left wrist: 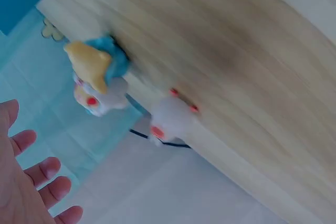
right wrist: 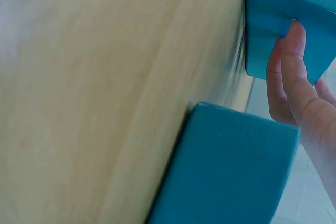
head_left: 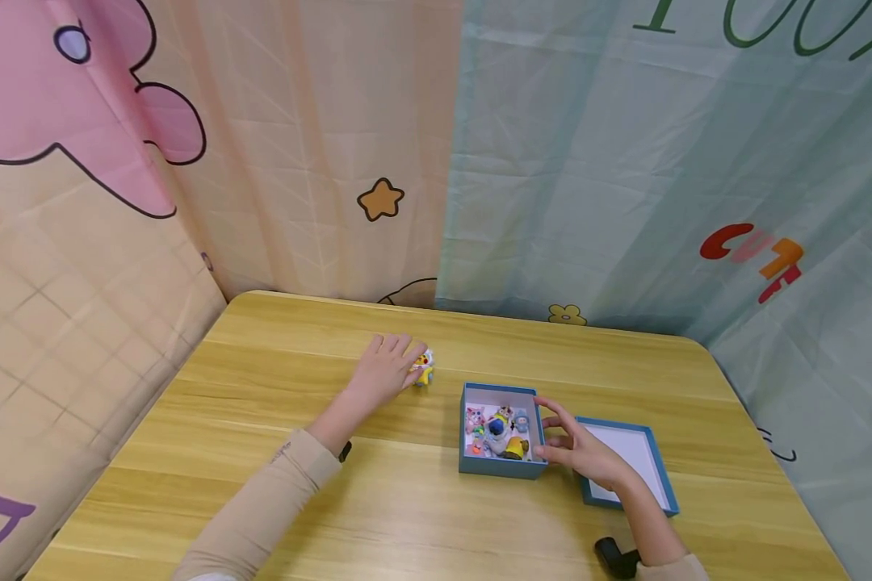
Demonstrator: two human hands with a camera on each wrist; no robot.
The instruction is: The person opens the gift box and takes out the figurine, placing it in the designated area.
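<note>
On the table stands an open blue box with several small figurines inside. My right hand holds the box's right wall; its thumb and index finger reach the rim, while other fingers touch the outside in the right wrist view. Farther back and left, my left hand is beside a small yellow and white figurine, its fingers extended. In the left wrist view, a figurine with a yellow star and a white one with red feet stand apart from the spread fingers.
The blue box lid, white inside, lies to the right of the box, under my right forearm. A black object is at my right wrist. Printed curtains hang behind the table's far edge and along its sides.
</note>
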